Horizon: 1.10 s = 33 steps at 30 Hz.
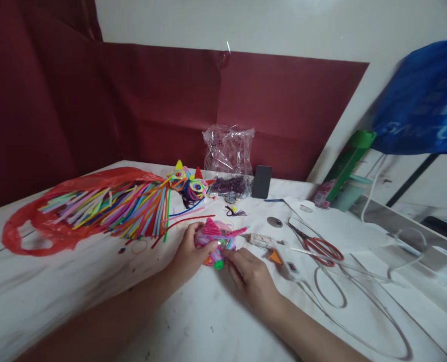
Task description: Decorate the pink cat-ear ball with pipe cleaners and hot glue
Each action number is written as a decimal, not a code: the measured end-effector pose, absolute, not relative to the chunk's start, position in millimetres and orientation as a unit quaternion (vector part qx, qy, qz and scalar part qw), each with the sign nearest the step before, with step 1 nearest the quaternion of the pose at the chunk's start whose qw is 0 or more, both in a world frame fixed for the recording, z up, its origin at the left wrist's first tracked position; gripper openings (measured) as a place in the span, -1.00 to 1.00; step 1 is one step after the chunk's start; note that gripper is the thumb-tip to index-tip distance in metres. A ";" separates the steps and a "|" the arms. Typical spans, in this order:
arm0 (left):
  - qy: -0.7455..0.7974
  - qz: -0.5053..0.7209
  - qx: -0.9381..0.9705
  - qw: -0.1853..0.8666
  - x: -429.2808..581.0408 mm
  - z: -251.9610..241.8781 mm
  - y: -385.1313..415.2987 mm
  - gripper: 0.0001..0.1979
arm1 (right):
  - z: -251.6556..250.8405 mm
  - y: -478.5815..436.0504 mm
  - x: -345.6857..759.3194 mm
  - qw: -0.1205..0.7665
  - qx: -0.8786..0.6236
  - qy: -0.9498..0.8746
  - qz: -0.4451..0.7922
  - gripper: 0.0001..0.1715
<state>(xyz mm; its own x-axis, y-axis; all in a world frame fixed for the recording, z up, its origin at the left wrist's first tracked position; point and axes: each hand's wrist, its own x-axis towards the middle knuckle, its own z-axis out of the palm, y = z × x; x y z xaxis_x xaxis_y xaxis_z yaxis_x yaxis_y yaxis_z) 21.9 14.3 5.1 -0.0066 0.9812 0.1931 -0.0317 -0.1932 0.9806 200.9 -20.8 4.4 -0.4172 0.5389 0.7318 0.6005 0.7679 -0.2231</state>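
As two bare hands meet above a white marble-patterned table (193,327), they frame a small, fuzzy pink craft piece with pointed tips and touches of blue, orange and green (209,230), which sits near the middle of the view, close to the table. The left hand (190,255) holds it from the left, its thumb lying across the front and its fingers curled around the side, clamped on the piece. The right hand (251,274) is at the lower right edge, its fingers bent and close together; whether they pinch anything cannot be told. At the lower edge, between the hands, is a round bright-green ball (218,264). Just beyond the right hand lies a white glue gun with an orange triangular part (290,264), its pale cable looping to the right, and next to it scissors with orange-red handles (323,250). To the left, a spread of multicoloured fuzzy stems (140,208) lies on a translucent red plastic bag (38,246). Behind these stand two multicoloured figures with pointed ears and round eyes (197,188), and farther right, a crinkled clear plastic bag (229,151) beside an upright black rectangular slab (261,182)
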 end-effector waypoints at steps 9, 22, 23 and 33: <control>0.406 0.564 0.523 0.493 17.8 -1.1 11.3 -0.50 | 6.8 -19.7 206.3 0.370 -0.346 -0.862 -0.025 -0.70; 0.427 0.577 0.533 0.447 19.9 -7.3 10.1 -0.49 | 10.7 -22.8 206.2 0.387 -0.326 -0.856 -0.105 -0.65; 0.426 0.577 0.535 0.447 19.7 -6.9 9.9 -0.50 | 11.5 -23.0 206.3 0.391 -0.324 -0.855 -0.106 -0.66; 0.444 0.569 0.544 0.428 21.1 0.0 6.5 -0.55 | 11.8 -22.8 203.8 0.399 -0.310 -0.855 -0.116 -0.67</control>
